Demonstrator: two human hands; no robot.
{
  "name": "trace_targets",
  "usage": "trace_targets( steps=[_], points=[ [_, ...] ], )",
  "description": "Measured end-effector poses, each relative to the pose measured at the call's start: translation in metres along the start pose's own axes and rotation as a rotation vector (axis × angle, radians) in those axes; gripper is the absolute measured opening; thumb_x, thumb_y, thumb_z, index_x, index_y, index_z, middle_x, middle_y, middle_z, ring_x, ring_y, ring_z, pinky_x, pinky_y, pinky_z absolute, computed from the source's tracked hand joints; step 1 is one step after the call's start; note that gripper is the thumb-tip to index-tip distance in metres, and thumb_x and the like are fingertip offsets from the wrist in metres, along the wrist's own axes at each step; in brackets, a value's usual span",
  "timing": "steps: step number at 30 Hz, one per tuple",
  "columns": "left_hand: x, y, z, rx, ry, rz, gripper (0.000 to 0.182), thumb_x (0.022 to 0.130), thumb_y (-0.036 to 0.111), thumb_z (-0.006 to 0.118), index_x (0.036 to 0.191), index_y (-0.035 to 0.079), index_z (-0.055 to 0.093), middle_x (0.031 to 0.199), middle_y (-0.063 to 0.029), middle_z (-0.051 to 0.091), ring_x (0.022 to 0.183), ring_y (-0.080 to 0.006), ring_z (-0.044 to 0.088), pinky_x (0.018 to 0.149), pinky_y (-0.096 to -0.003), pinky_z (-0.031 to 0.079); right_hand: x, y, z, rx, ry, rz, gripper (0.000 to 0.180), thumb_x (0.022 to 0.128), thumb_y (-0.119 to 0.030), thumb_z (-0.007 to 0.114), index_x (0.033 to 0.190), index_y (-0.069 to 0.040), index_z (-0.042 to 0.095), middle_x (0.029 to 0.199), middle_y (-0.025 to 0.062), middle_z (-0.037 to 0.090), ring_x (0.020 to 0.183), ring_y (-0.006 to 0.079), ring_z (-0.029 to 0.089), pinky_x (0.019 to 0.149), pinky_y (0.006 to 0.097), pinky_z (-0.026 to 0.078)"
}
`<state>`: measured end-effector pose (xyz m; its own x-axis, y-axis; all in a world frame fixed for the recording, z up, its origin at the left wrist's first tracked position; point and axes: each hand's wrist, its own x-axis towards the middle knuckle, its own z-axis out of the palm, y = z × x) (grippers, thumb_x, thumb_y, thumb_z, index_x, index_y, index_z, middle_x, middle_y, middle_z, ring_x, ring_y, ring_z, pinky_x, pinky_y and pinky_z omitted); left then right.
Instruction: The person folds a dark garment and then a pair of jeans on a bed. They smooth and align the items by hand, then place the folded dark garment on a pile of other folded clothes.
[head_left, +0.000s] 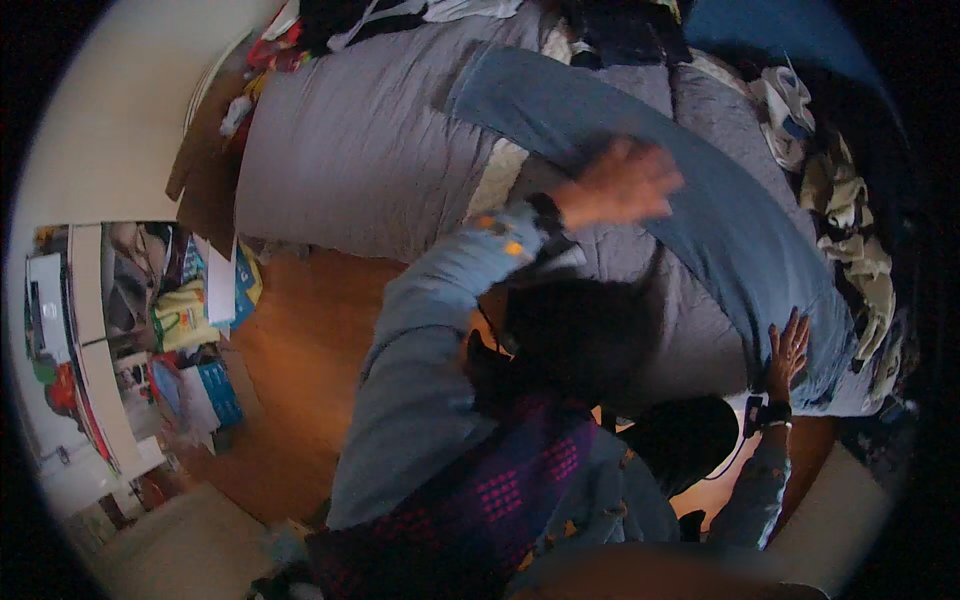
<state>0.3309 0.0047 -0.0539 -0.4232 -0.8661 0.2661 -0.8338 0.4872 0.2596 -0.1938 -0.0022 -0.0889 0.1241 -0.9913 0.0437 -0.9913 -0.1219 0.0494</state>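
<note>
A pair of blue denim trousers (720, 180) lies lengthwise across a bed with a grey cover (352, 150). One hem end is at the upper middle and the wider end is at the lower right. Blurred by motion, my left hand (622, 184) is over the middle of the denim with nothing in it; I cannot tell whether it touches the cloth. My right hand (789, 349) rests flat on the wide end near the bed's edge, fingers slightly apart. Each wrist wears a black strap, and the right one (765, 415) carries a small device.
Crumpled beige clothing (862, 277) and a grey-white garment (784, 112) lie along the bed's right side. Dark clothes (630, 34) are heaped at the far side. At left, a white shelf unit (90, 285) holds bags and boxes beside the wooden floor (307, 337).
</note>
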Motion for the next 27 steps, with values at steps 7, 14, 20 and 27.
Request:
trace_targets(
  steps=[7,14,20,27],
  points=[
    [-0.049,-0.075,-0.009,0.165,0.025,-0.194,0.052,0.092,0.047,0.053,0.137,0.020,0.053,0.151,-0.0096,0.042,0.139,-0.0310,0.037,0.111,-0.0578,0.025,-0.005,0.010,0.004,0.049,0.044,-0.052,0.068,0.099,-0.060,0.037,0.158,-0.031,0.021,0.165,0.0052,0.012,0.151,0.0299,0.013,0.112,0.0676,0.008],
    [-0.116,-0.202,-0.091,0.429,0.010,-0.844,0.056,0.099,0.050,0.042,0.147,0.021,0.042,0.159,-0.0101,0.028,0.147,-0.0327,0.021,0.111,-0.0661,0.015,-0.001,-0.010,-0.015,0.009,-0.037,0.030,0.068,0.098,-0.055,0.045,0.157,-0.027,0.025,0.164,0.0107,0.016,0.150,0.0319,0.015,0.114,0.0626,0.009],
    [-0.003,-0.084,-0.083,0.462,0.171,-0.440,0.058,0.097,0.044,0.053,0.146,0.015,0.042,0.156,-0.0183,0.030,0.143,-0.0358,0.029,0.110,-0.0613,0.027,-0.009,-0.031,-0.044,0.298,-0.098,0.071,0.072,0.093,-0.044,0.057,0.153,-0.015,0.032,0.159,0.0219,0.024,0.149,0.0369,0.019,0.119,0.0478,0.013],
    [0.114,0.140,0.003,-0.022,-0.251,0.624,0.062,0.095,0.038,0.057,0.148,0.011,0.039,0.157,-0.0147,0.030,0.144,-0.0331,0.030,0.115,-0.0511,0.026,-0.014,-0.045,-0.040,0.130,-0.008,0.077,0.076,0.092,-0.068,0.044,0.153,-0.024,0.033,0.162,0.0130,0.018,0.149,0.0381,0.015,0.111,0.0709,0.009]
  ],
)
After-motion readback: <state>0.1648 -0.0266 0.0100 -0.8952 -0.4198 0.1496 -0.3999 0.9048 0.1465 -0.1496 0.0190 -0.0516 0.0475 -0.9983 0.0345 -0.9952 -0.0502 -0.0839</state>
